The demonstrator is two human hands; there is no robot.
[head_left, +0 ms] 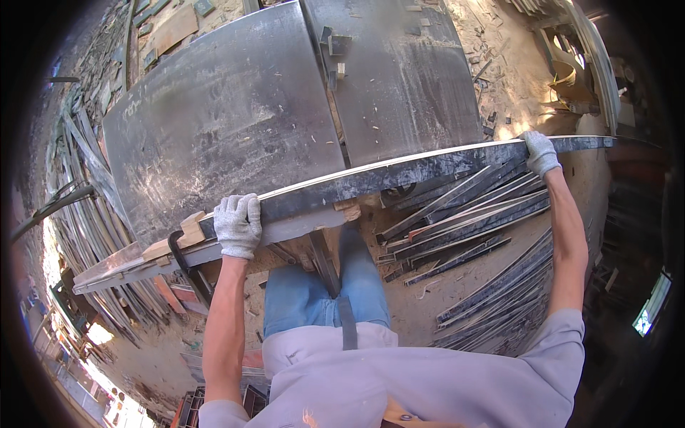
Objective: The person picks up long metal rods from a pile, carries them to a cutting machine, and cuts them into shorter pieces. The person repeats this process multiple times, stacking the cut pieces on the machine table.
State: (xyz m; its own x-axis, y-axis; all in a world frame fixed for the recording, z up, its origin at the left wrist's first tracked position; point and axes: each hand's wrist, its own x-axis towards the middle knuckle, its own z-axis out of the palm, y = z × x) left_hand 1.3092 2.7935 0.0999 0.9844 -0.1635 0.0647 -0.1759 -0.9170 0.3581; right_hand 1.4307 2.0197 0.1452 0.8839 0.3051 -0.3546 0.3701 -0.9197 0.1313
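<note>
Head view: both gloved hands grip a long, dark, narrow plank (399, 175) lying along the near edge of the grey metal-topped bench (228, 121). The left hand (238, 225) is closed over its left end beside a black clamp (180, 260); the right hand (539, 152) is closed near its right end. Similar dark strips (464, 214) lie piled on the sawdust floor (421, 303) below.

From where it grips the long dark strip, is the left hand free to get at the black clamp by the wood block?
Probably yes. The left hand holds the long dark strip right beside the black clamp, with nothing between them; it would first have to release its grip.
</note>
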